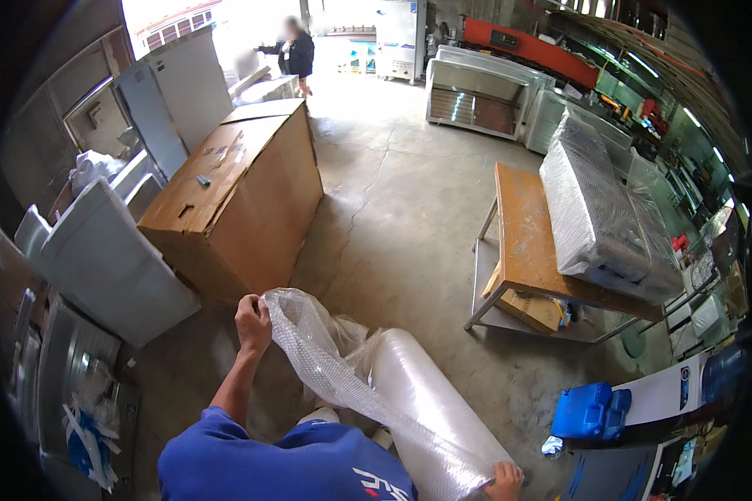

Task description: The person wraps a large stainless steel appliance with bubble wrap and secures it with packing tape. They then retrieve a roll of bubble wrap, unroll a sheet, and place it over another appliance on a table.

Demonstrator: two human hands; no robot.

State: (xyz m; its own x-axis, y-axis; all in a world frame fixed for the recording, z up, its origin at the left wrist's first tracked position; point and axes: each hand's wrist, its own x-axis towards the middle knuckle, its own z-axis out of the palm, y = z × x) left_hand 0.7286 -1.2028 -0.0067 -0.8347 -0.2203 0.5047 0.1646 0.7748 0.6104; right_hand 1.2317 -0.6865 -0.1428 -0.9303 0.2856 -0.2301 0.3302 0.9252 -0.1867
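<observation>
A large roll of clear bubble wrap (422,388) stands or leans in front of me, its near end low at the right. From it a loose sheet of bubble wrap (326,367) hangs across to the left. My left hand (253,323) is closed on the top corner of that sheet, with the arm stretched forward. At the roll's near right end, my right hand (504,482) has its fingers on the film at the edge; its lower part is cut off by the frame.
A big brown cardboard box (267,200) stands ahead on the left, beside white panels (109,259). To the right, a wooden-topped table (522,225) bears a bubble-wrapped bulky item (597,209). Blue jerrycans (583,411) sit lower right. Another person (297,54) stands far off by the doorway.
</observation>
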